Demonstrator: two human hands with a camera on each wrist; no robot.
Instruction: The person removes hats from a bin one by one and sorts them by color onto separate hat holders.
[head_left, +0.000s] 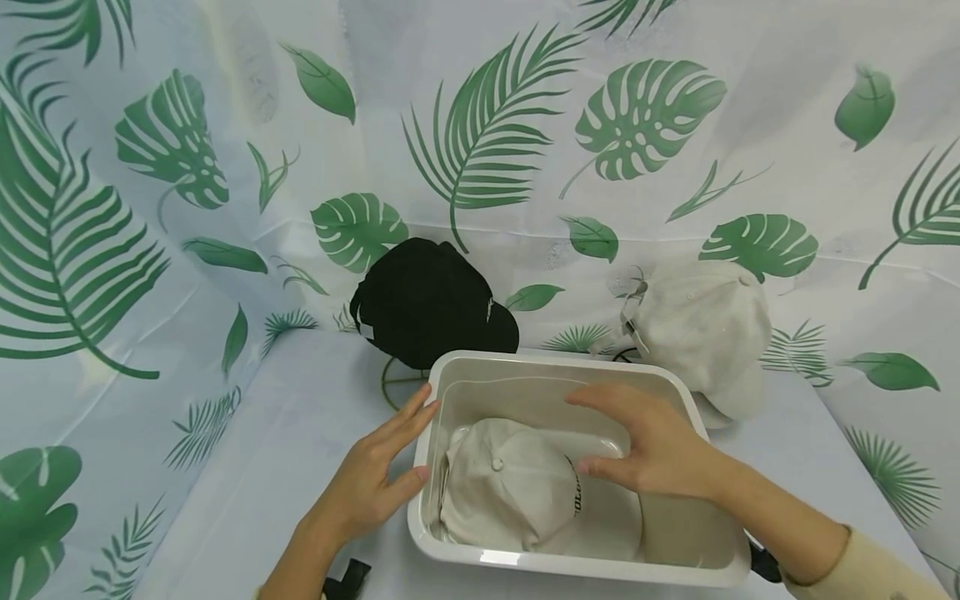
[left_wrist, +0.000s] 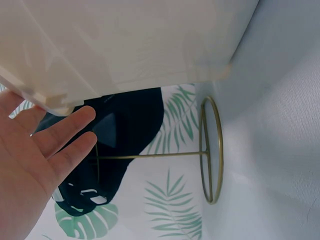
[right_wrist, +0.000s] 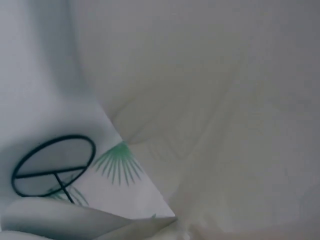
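A beige plastic bin [head_left: 693,546] stands on the table, and a light beige baseball cap [head_left: 510,483] with dark lettering lies inside it, toward the left. My left hand [head_left: 367,479] has its fingers extended along the bin's left rim. The left wrist view shows those fingers [left_wrist: 70,132] at the rim's edge. Over the right part of the bin, my right hand [head_left: 660,446] reaches in with fingers spread and nothing between them, thumb near the cap's lettering. The right wrist view is mostly filled by the bin's pale wall [right_wrist: 215,125]; the hand is largely hidden there.
Behind the bin at left, a black cap [head_left: 427,300] sits on a stand with a gold ring base [left_wrist: 212,150]. At back right, another beige cap [head_left: 701,333] is on a stand with a black ring base [right_wrist: 54,167]. Leaf-printed sheets [head_left: 480,125] surround the table.
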